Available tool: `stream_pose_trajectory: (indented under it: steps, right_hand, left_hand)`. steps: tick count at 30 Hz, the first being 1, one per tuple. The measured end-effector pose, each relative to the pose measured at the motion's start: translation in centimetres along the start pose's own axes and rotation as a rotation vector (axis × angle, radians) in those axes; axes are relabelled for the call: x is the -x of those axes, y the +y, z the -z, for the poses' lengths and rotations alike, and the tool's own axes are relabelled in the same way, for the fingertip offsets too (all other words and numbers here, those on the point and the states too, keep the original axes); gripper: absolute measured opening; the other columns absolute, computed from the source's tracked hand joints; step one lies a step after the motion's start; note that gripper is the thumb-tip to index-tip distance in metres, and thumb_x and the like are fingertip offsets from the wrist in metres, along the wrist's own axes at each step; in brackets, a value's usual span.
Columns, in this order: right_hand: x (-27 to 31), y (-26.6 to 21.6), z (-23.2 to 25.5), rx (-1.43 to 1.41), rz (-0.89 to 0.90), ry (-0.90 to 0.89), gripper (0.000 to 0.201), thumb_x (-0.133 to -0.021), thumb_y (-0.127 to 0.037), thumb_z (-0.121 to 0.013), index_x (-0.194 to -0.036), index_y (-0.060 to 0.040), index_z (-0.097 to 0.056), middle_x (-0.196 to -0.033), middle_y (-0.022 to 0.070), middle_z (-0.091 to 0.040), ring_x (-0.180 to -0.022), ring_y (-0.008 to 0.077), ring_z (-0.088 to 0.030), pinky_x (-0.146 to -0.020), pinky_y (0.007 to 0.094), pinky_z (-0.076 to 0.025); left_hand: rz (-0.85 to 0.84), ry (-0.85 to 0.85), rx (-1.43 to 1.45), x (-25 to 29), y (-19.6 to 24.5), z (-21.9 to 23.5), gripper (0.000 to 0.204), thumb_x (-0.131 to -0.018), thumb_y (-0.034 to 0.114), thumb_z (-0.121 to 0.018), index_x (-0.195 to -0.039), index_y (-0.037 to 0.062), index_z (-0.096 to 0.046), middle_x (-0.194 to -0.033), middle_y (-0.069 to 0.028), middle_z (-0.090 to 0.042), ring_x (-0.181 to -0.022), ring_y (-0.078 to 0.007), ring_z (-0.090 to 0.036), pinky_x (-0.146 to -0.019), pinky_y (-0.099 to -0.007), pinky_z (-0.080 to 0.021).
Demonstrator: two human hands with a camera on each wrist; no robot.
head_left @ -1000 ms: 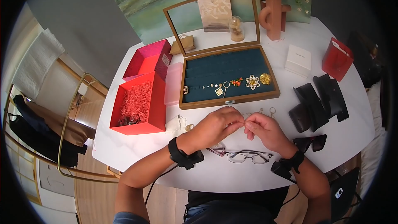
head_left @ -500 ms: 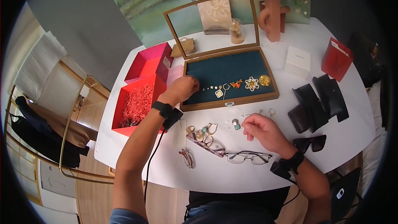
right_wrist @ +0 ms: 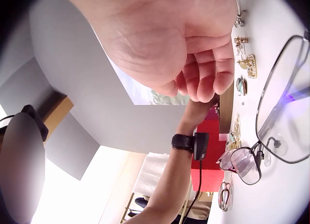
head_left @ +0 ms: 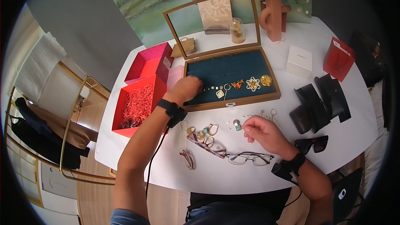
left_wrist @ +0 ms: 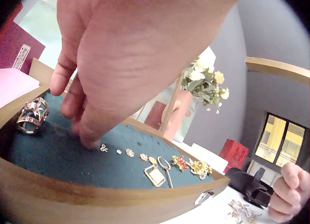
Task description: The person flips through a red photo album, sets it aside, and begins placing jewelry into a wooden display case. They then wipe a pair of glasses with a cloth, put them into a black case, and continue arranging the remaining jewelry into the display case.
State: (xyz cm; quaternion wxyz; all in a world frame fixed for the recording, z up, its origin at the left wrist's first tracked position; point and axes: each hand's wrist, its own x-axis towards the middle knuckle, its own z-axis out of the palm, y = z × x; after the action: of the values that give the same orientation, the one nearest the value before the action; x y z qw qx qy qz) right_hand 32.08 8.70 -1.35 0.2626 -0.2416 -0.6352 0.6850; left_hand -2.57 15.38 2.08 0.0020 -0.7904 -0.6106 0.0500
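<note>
My left hand (head_left: 186, 89) reaches into the left end of a wooden jewelry box (head_left: 254, 96). In the left wrist view its fingertips (left_wrist: 90, 142) come down to the dark green lining, beside a small bow-shaped stud earring (left_wrist: 103, 148); I cannot tell what they hold. Left of them stands a wide jeweled ring (left_wrist: 33, 115). To the right run more studs, a square pendant (left_wrist: 155, 176), a red brooch (head_left: 237, 84), a flower brooch (head_left: 253, 84) and a gold brooch (head_left: 266, 80). My right hand (head_left: 268, 134) hovers low over the table, fingers loosely curled, near a turquoise earring (head_left: 238, 127).
Before the box lie gold earrings (head_left: 213, 129), glasses (head_left: 250, 158), patterned glasses (head_left: 206, 143) and sunglasses (head_left: 311, 143). At left stands a red box (head_left: 156, 100) of shredded paper; at right, black cases (head_left: 310, 104) and a white box (head_left: 299, 61). The glazed lid (head_left: 257, 21) stands raised.
My left hand has left the right hand's fingertips and moved up and left into the jewelry box, shifting slightly right there since. The right hand stays nearly in place.
</note>
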Motion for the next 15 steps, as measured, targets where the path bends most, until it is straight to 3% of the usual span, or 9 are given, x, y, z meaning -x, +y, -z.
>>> stream_pose_trajectory:
  steps: [2, 9, 11, 15]
  right_hand:
    - [0.0, 0.0, 0.0, -0.001, 0.009, 0.008, 0.016, -0.103, -0.017, -0.056, -0.104, -0.0014, -0.058, -0.088, 0.0026, -0.062, -0.074, 0.007, -0.055, -0.07, 0.0235, -0.05]
    - [0.1, -0.1, -0.1, 0.023, 0.008, 0.004, 0.016, -0.103, -0.017, -0.057, -0.104, -0.0012, -0.059, -0.088, 0.0029, -0.062, -0.074, 0.0074, -0.056, -0.07, 0.0238, -0.05]
    - [0.1, -0.2, -0.1, 0.038, 0.008, 0.002, 0.016, -0.103, -0.017, -0.057, -0.104, -0.0011, -0.059, -0.088, 0.0029, -0.062, -0.074, 0.0075, -0.056, -0.07, 0.0239, -0.05]
    - [0.1, -0.2, 0.0, 0.043, -0.006, -0.008, 0.015, -0.103, -0.016, -0.055, -0.105, -0.0007, -0.059, -0.089, 0.0032, -0.062, -0.076, 0.0076, -0.057, -0.072, 0.0243, -0.051]
  left_hand:
    - [-0.001, 0.0, 0.097, -0.1, -0.6, -0.1, 0.016, -0.083, 0.014, -0.069, -0.096, 0.0056, -0.072, -0.095, -0.0149, -0.071, -0.096, -0.0336, -0.067, -0.085, -0.042, -0.053]
    - [0.121, -0.071, 0.323, 0.2, -1.0, 1.4, 0.028, -0.08, 0.009, -0.072, -0.108, 0.0037, -0.07, -0.105, -0.0147, -0.072, -0.098, -0.0326, -0.068, -0.086, -0.0391, -0.053]
    - [-0.034, 0.032, 0.276, -0.1, -1.5, 0.6, 0.025, -0.084, 0.005, -0.068, -0.109, 0.0023, -0.069, -0.098, -0.0129, -0.072, -0.09, -0.0281, -0.069, -0.081, -0.0372, -0.054]
    - [-0.007, -0.035, 0.322, -0.6, -1.4, 0.3, 0.026, -0.084, 0.006, -0.068, -0.109, 0.0019, -0.069, -0.097, -0.0131, -0.073, -0.09, -0.0278, -0.07, -0.081, -0.0365, -0.054]
